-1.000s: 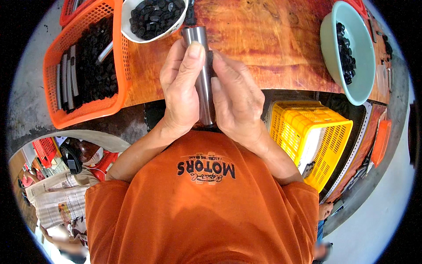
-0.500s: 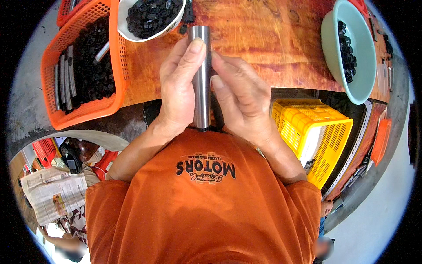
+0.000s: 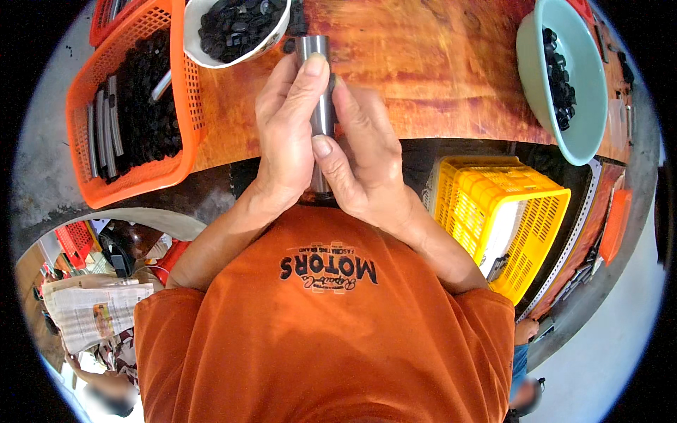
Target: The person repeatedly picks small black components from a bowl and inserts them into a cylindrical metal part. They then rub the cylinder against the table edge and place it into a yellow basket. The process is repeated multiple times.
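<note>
The left hand (image 3: 285, 144) grips a shiny silver metal cylinder (image 3: 323, 113), thumb along its upper part, while the right hand (image 3: 367, 151) curls thumb and fingers against its 3 o'clock side. The cylinder lies at 12 o'clock from the orange printed T-shirt (image 3: 324, 338), with a white bowl (image 3: 192, 35) of black pieces near its 11 o'clock and a pale blue-green round basin (image 3: 591, 84) well apart toward 3.

Dark upside-down lettering (image 3: 328, 268) crosses the orange shirt (image 3: 324, 345); newspaper print (image 3: 81, 310) is too small to read.
</note>
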`<state>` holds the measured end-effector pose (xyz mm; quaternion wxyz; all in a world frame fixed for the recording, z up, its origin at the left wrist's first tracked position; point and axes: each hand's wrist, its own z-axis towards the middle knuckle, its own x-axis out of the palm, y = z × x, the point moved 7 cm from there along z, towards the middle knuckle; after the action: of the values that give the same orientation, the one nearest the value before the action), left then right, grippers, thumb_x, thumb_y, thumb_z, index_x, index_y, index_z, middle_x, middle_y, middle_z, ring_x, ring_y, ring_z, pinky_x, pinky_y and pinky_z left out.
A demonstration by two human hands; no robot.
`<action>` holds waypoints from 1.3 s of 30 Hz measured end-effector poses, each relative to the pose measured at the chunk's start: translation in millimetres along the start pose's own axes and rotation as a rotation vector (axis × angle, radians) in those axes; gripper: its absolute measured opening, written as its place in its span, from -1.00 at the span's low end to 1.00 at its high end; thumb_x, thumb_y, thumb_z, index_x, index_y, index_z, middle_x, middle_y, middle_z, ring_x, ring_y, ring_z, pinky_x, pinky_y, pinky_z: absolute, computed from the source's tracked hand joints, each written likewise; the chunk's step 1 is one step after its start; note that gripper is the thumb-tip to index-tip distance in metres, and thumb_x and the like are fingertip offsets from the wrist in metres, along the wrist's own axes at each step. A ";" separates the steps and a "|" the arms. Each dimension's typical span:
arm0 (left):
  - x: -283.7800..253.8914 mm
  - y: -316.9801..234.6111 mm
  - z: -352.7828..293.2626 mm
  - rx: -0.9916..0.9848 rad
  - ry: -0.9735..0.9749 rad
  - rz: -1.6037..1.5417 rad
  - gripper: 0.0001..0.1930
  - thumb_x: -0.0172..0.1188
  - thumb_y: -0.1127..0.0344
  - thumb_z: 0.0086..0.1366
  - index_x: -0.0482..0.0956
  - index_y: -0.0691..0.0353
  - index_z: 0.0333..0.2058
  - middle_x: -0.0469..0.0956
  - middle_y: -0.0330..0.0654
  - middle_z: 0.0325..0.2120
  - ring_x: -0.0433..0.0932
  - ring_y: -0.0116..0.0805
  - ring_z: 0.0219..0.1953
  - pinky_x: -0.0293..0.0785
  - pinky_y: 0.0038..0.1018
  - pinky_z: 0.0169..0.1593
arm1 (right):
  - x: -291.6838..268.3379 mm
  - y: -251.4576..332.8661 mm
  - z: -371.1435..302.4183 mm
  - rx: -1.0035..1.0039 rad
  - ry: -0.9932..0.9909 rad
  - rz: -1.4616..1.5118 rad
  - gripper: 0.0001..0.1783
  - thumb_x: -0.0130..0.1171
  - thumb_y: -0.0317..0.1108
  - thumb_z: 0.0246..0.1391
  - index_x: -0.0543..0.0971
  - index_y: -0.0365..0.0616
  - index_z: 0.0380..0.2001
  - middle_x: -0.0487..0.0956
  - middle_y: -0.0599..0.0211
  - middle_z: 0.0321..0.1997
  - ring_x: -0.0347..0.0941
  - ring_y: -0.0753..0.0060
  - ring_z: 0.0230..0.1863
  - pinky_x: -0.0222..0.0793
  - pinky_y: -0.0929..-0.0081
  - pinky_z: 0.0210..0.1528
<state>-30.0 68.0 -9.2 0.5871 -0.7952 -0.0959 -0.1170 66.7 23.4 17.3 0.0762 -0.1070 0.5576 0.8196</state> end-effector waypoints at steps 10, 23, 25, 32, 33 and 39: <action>42.3 22.3 8.8 -0.056 0.253 0.344 -0.73 0.04 0.11 0.37 0.44 0.22 -0.29 0.38 -0.40 -0.49 0.31 -0.68 -0.43 0.29 -0.66 -0.40 | -40.4 -30.0 -39.8 0.249 -0.123 0.106 -0.45 0.03 -0.40 0.20 0.22 -0.50 0.18 0.35 -0.07 0.05 0.37 0.14 -0.02 0.34 0.38 0.01; 85.9 73.2 1.8 -0.372 0.406 0.547 -0.66 0.08 0.15 0.34 0.31 0.33 -0.15 0.37 -0.27 -0.65 0.33 -0.59 -0.71 0.29 -0.66 -0.67 | -71.6 -77.3 -105.7 0.869 -0.246 0.689 -0.47 0.10 -0.28 0.19 0.32 -0.35 0.15 0.46 0.29 -0.31 0.40 0.51 -0.34 0.39 0.56 -0.25; 89.5 78.0 4.3 -0.327 0.389 0.540 -0.63 0.10 0.16 0.33 0.27 0.33 -0.10 0.39 -0.25 -0.63 0.35 -0.58 -0.71 0.31 -0.66 -0.67 | -79.9 -85.6 -105.1 0.743 -0.304 0.530 -0.45 0.17 -0.31 0.13 0.35 -0.35 0.14 0.49 0.26 -0.37 0.42 0.48 -0.35 0.40 0.53 -0.25; 98.0 77.5 4.0 -0.328 0.352 0.636 -0.57 0.09 0.23 0.34 0.13 0.36 -0.01 0.43 -0.16 -0.47 0.39 -0.58 -0.61 0.37 -0.66 -0.59 | -97.8 -82.3 -101.5 0.502 -0.382 0.158 -0.50 0.24 -0.35 0.05 0.41 -0.38 0.02 0.54 0.01 -0.24 0.53 0.13 -0.19 0.44 0.37 -0.16; 99.6 77.3 4.1 -0.329 0.353 0.650 -0.57 0.09 0.23 0.34 0.13 0.35 -0.02 0.44 -0.16 -0.47 0.39 -0.57 -0.61 0.37 -0.65 -0.59 | -99.2 -82.5 -102.7 0.547 -0.431 0.217 -0.61 0.24 -0.34 0.04 0.43 -0.35 -0.12 0.55 -0.01 -0.32 0.55 0.02 -0.25 0.47 0.28 -0.25; 99.9 76.9 2.9 -0.348 0.309 0.701 -0.58 0.11 0.23 0.33 0.15 0.34 -0.02 0.45 -0.16 -0.51 0.42 -0.54 -0.60 0.40 -0.63 -0.57 | -103.5 -83.4 -103.1 0.737 -0.084 -0.010 -0.62 0.03 -0.14 0.19 0.39 -0.34 -0.38 0.51 -0.07 -0.63 0.51 -0.17 -0.53 0.42 0.00 -0.44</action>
<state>87.8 49.8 -50.3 0.4556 -0.8402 0.2911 -0.0425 196.3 -42.5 -67.3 0.1366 -0.0416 0.8111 0.5673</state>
